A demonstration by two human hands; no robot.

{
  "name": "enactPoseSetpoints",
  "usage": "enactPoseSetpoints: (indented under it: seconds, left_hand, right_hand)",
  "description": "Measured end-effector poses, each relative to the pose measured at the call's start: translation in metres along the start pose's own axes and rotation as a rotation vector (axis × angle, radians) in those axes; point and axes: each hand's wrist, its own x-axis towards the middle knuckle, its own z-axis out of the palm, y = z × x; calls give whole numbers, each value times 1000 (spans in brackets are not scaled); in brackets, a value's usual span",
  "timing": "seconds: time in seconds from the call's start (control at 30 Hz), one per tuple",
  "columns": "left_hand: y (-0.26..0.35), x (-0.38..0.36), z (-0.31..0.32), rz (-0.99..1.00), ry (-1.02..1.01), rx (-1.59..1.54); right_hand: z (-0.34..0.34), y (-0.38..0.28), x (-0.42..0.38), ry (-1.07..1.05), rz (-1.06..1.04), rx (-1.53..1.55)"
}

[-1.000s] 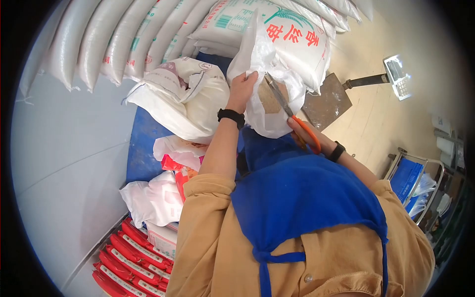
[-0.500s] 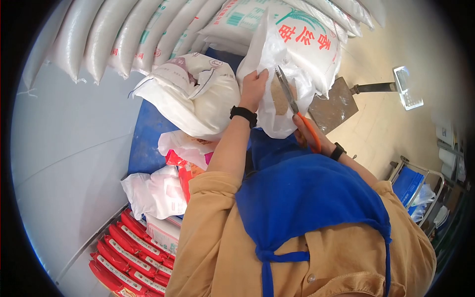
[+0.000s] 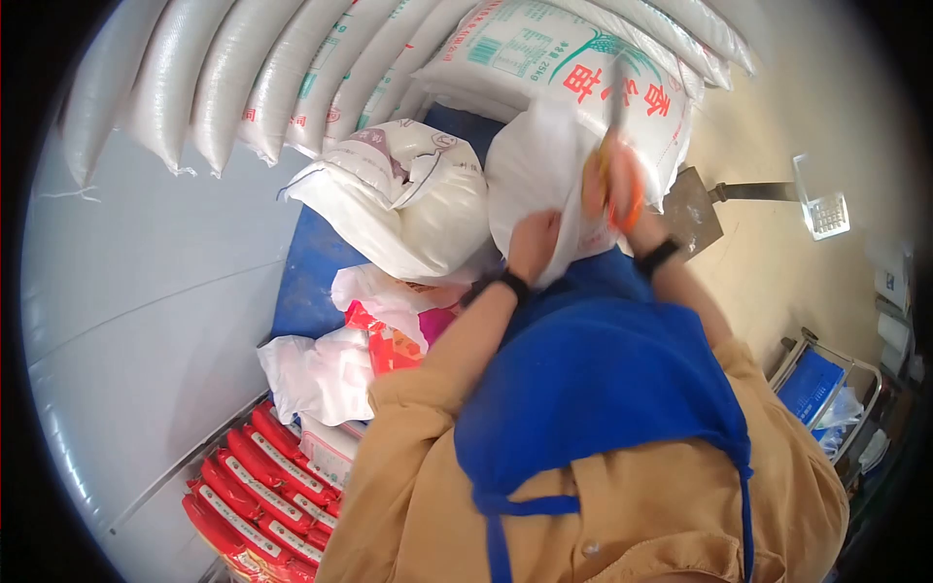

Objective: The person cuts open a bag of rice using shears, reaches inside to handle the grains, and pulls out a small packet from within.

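Observation:
An opened white sack (image 3: 525, 175) stands in front of me, against my blue apron. My left hand (image 3: 535, 243) is closed on its near edge. In my right hand (image 3: 645, 231) is a pair of scissors (image 3: 628, 189) with orange handles, smeared by motion; the blades point up and away over a printed rice sack (image 3: 593, 58). The white sack's inside is hidden from this angle. Left of it sits another white sack (image 3: 428, 209) with a torn opening in its top.
Full sacks (image 3: 219, 83) line the back. Crumpled bags (image 3: 326, 374) lie on a blue surface (image 3: 311, 267) at the left, above red packs (image 3: 262, 476). A dark metal plate (image 3: 695, 209) is at right, beyond it a cart (image 3: 812, 389).
The scissors have swung up and away from beside the sack's mouth. My left hand has come down and nearer, and the sack's mouth, with grainy contents showing before, has folded over.

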Motion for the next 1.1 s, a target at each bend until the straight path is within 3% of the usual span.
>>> enactPoseSetpoints:
  seconds: [0.03,0.07,0.1,0.13,0.17,0.27,0.37,0.47,0.57,0.67,0.8,0.97,1.1]
  left_hand:
    - [-12,-18,-2,-110,-18,-97]
    - [-9,-15,-23,-220,-34,-150]
    - [-1,-14,-44,-335,-50,-208]
    - [5,-3,-58,-330,-62,-276]
    - [8,11,-70,-328,-68,-349]
    - [16,40,-81,-309,-79,-420]
    - [12,46,-76,-356,-103,-354]
    - [7,49,-61,-291,-9,-301]
    - [23,54,-59,-196,68,-241]
    - [29,62,-71,-182,30,-78]
    - [28,71,-81,-159,-14,18]
    - [6,76,-81,-183,-83,-247]
    - [12,75,-89,-265,-158,-377]
  right_hand:
    - [2,-108,14,-204,65,200]
    - [7,-155,34,-159,-29,177]
    - [5,-174,55,-95,-1,146]
    - [6,-194,69,-86,117,178]
    - [4,-197,72,-101,83,50]
    - [-12,-190,69,-157,2,-372]
    - [-37,-111,47,-170,-96,-638]
    - [-23,-94,9,-273,139,-609]
    - [-5,-71,2,-426,158,-546]
    - [10,-46,6,-367,18,-659]
    - [7,-49,21,-346,75,-550]
    - [-8,-57,33,-416,203,-206]
    - [-9,-50,33,-479,187,-125]
